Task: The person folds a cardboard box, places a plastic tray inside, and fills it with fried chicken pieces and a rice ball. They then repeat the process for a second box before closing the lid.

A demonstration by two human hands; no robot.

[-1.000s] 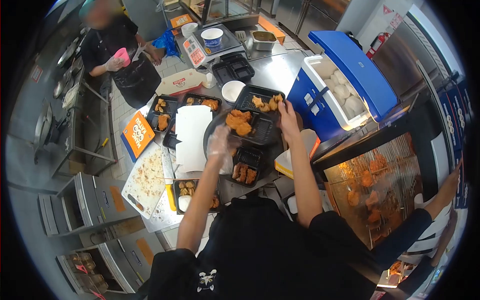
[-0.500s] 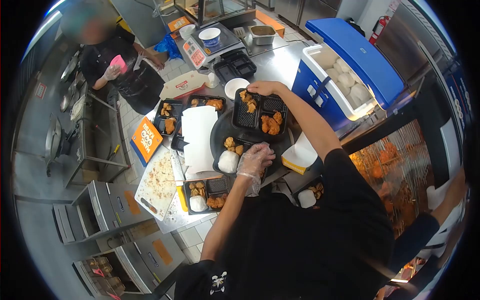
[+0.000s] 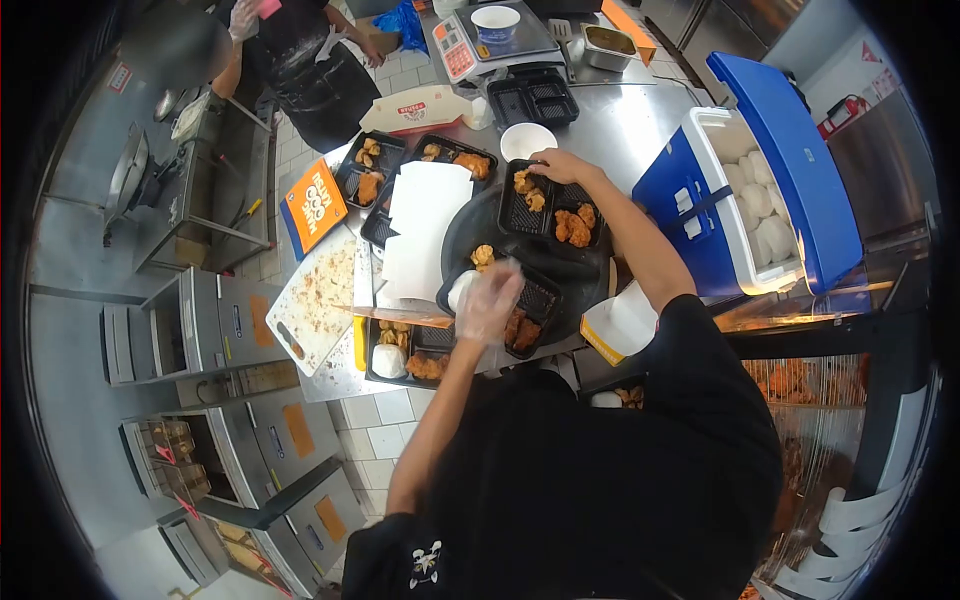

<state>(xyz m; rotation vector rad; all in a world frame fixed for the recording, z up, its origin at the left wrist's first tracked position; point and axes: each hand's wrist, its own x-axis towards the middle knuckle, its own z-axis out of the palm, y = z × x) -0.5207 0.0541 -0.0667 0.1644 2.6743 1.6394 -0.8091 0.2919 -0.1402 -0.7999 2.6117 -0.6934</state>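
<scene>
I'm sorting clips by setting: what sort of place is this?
Most likely a commercial fast-food kitchen, at a meal-packing station: black plastic compartment trays of fried chicken are spread over a stainless steel counter, with a grey digital weighing scale at its far end.

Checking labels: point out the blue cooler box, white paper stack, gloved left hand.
Blue plastic cooler box [image 3: 690, 245]: head view, blue front wall.
Stack of white paper sheets [image 3: 425, 225]: head view, top sheet's middle.
Left hand in clear plastic glove [image 3: 487, 300]: head view, back of hand.
</scene>
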